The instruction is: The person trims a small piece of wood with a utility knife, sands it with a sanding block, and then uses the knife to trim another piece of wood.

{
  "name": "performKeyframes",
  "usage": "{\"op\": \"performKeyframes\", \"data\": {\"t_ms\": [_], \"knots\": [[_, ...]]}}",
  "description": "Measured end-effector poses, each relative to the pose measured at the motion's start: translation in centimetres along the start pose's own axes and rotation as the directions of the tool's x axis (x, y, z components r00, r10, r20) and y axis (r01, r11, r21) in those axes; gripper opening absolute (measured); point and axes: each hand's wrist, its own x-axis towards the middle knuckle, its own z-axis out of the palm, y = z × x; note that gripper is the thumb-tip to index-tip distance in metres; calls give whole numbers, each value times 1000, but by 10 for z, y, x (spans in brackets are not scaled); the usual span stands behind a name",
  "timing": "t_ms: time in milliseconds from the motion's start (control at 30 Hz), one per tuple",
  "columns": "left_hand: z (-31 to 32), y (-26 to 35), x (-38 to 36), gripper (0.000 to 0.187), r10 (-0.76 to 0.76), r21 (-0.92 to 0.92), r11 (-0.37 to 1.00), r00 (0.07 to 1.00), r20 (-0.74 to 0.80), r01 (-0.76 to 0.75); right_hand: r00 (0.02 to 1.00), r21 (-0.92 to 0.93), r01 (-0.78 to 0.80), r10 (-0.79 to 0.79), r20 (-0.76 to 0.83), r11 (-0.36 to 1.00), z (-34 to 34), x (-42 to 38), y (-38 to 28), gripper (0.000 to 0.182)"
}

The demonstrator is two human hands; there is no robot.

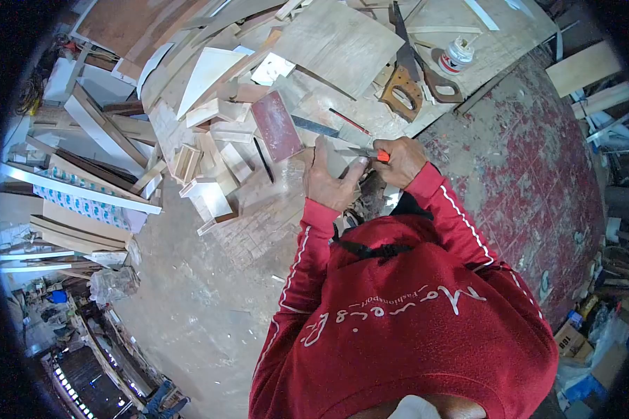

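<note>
My right hand [403, 162] is wrapped round an orange-handled cutter knife [383, 156], its blade pointing left. My left hand [332, 183] is closed on a small pale flat piece [337, 162], thumb toward the blade. Both hands are at the near edge of the cluttered workbench [258, 216]. Just beyond my left hand lie a reddish rectangular board [277, 126], a dark slim pen-like stick [263, 160] and a dark flat strip [314, 126]. A red pencil [349, 120] rests farther back.
Two handsaws [402, 101] lie at the back right, near a white tub [457, 56]. Small wooden box-like pieces [210, 197] stand left of my hands. A plywood sheet [342, 49] covers the back. Timber offcuts [105, 133] are stacked at far left.
</note>
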Motion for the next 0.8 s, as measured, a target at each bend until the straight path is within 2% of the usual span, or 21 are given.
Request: {"op": "performKeyframes", "data": {"t_ms": [167,233,300,467,533,667,733,800], "knots": [[2,-2,-1,71,-3,22,1000,1000,22,2,997,-17,64,-64,-35,998,12,-1,9,14],[0,2,-1,69,-37,-70,997,999,37,39,998,-30,54,-55,-19,998,11,0,10,14],[-2,9,-1,67,-58,-79,995,998,35,61,999,-39,45,-45,0,998,12,-1,11,14],[0,13,-3,64,-42,-175,984,999,-5,40,989,-58,108,-114,-95,992,16,1,13,14],[-1,16,-3,53,-67,-371,925,996,58,84,982,-54,129,-135,-131,990,24,6,21,15],[0,18,-2,41,-80,-422,899,991,110,119,948,-42,190,-195,-252,981,31,12,28,21],[4,12,-4,32,-92,-505,849,985,146,154,943,-29,206,-206,-261,978,32,13,33,22],[7,7,-5,32,-65,-441,890,990,122,113,937,-18,222,-219,-273,975,34,14,37,23]]}}
